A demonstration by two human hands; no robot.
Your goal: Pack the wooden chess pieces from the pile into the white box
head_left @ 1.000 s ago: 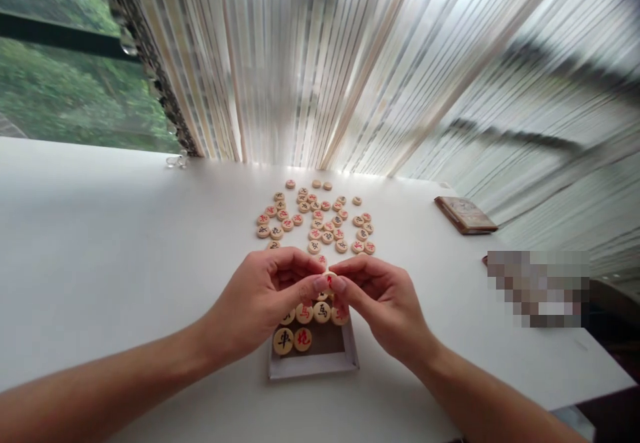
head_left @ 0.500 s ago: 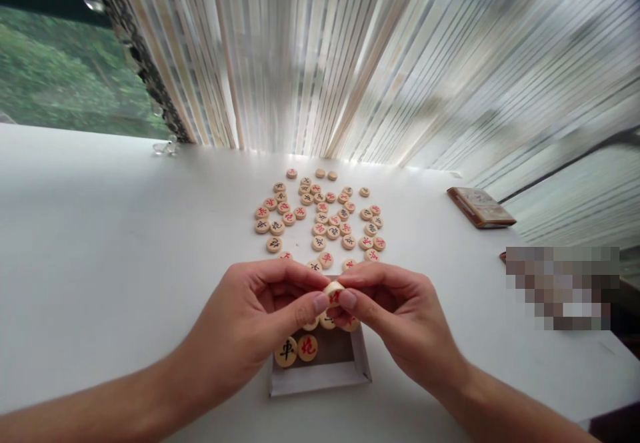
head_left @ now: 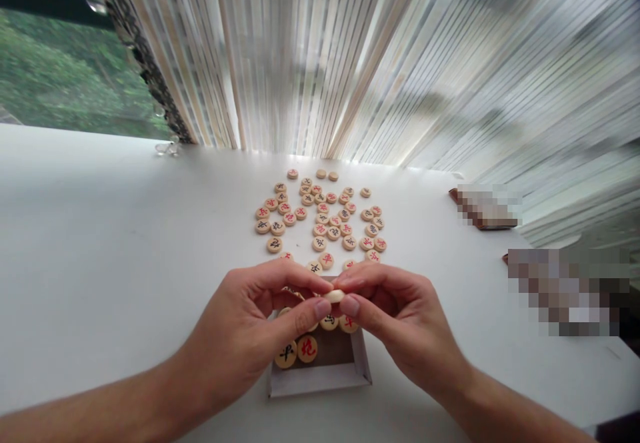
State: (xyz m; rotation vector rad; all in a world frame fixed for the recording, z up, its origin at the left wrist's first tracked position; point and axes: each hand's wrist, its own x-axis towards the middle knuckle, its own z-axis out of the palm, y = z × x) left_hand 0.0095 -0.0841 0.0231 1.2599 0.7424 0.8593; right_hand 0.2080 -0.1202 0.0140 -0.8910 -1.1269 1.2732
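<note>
Between the fingertips of both hands is a pale round xiangqi piece [head_left: 335, 296], turned nearly edge-on. My left hand [head_left: 270, 303] pinches it from the left with thumb and forefinger, and my right hand [head_left: 387, 303] from the right. Below them sits a shallow cardboard box [head_left: 320, 377] holding several more pieces. In its front row lie a black-marked piece [head_left: 286, 353] and a red-marked piece [head_left: 307, 349]. Farther back in the box are another black-marked piece [head_left: 329, 319] and a red-marked one [head_left: 349, 323]; my hands hide part of that row.
Beyond the box, many loose xiangqi pieces [head_left: 333, 233] with red or black characters are scattered over the white table [head_left: 125, 243]. Two brown-edged objects, partly blurred out, lie at the right. A striped curtain [head_left: 280, 63] hangs along the table's far edge.
The held piece has turned in my fingers: its red character showed before, and now mostly its plain rim does. Both hands stay in nearly the same place over the box.
</note>
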